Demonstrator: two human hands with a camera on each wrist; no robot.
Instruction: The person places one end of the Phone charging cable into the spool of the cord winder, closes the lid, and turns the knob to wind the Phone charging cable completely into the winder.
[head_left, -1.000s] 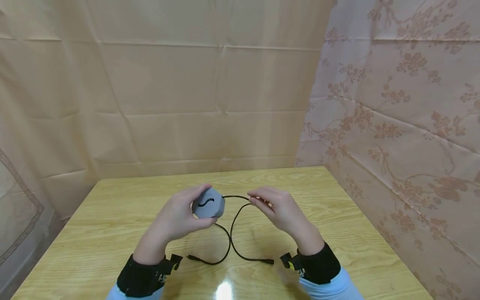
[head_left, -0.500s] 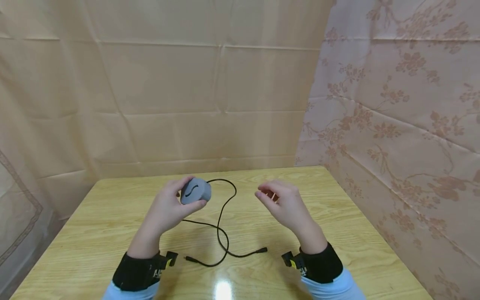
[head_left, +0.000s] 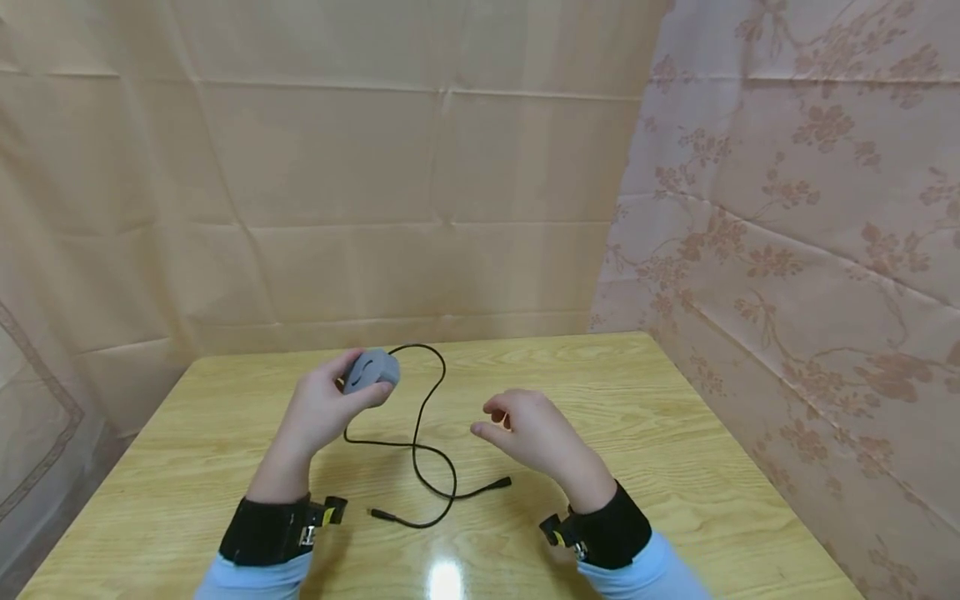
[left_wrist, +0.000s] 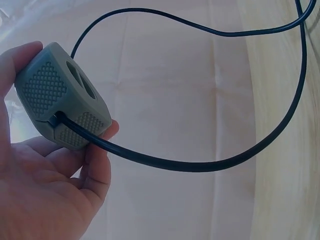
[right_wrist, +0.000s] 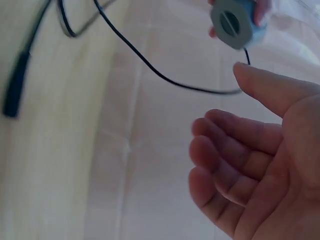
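My left hand (head_left: pixel 317 410) grips a grey hexagonal cable winder (head_left: pixel 372 369) between thumb and fingers, raised above the table's far left. In the left wrist view the winder (left_wrist: pixel 42 92) shows dimpled sides and a curved slot in its face. A black cable (left_wrist: pixel 200 166) leaves it on two sides. The cable crosses itself below the winder, and its two plug ends, one (head_left: pixel 384 515) at the front and the other (head_left: pixel 498 482) farther right, lie near the table's middle. Holding nothing, my right hand (head_left: pixel 536 432) hovers right of the cable, fingers loosely bent and thumb apart.
The wooden table (head_left: pixel 675 467) carries a bright light reflection near its front. A beige cloth (head_left: pixel 337 208) hangs behind it, and a flowered cloth (head_left: pixel 810 250) along the right side.
My left hand has carried the winder left and away from me, drawing the cable along. The right hand let go of the cable, moved right, then came back slightly left and lower.
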